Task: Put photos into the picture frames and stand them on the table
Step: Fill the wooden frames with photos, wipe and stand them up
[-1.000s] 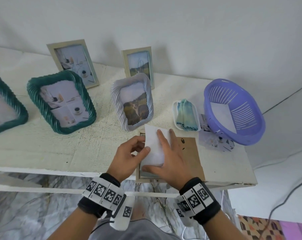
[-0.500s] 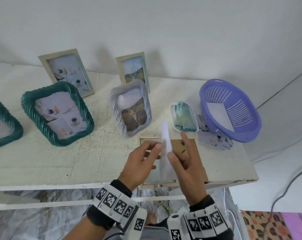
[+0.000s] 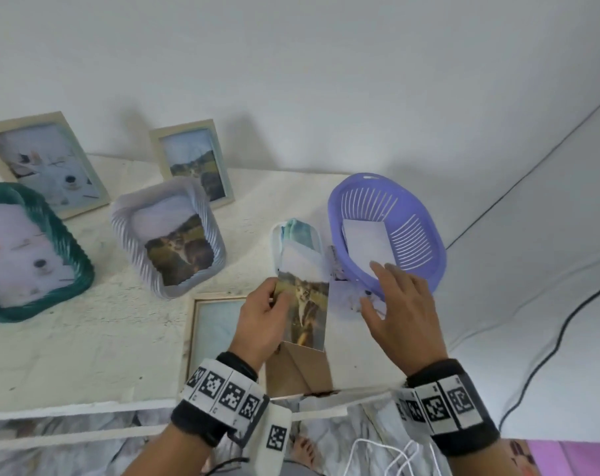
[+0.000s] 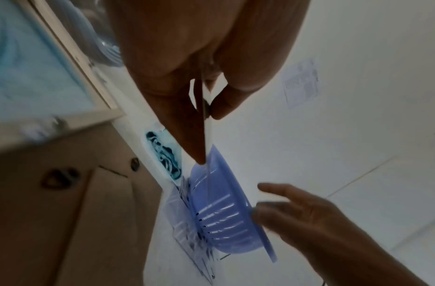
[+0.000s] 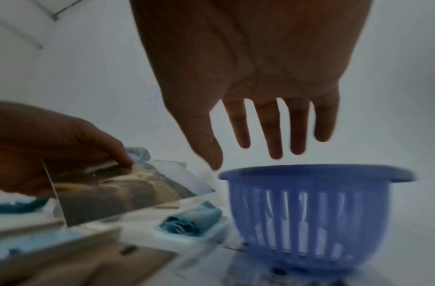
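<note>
My left hand (image 3: 278,300) pinches a landscape photo (image 3: 303,304) by its left edge and holds it upright, picture side toward me. The left wrist view has the photo (image 4: 206,123) edge-on between thumb and fingers. Below it an empty wooden frame (image 3: 209,324) lies flat on the table, with its brown backing board (image 3: 298,369) beside it. My right hand (image 3: 377,286) is open and holds nothing, its fingers spread at the near rim of the purple basket (image 3: 415,235). A white sheet (image 3: 367,247) lies in the basket.
Filled frames stand on the white table (image 3: 85,355): a green one (image 3: 34,252), a white ribbed one (image 3: 169,235) and two wooden ones (image 3: 47,163) (image 3: 192,163) by the wall. A small tray with blue cloth (image 3: 297,231) sits beside the basket. Loose photos (image 3: 346,293) lie under it.
The photo has turned from its white back to its picture side. My right hand let go of it and moved right to the basket; my left hand alone holds it now.
</note>
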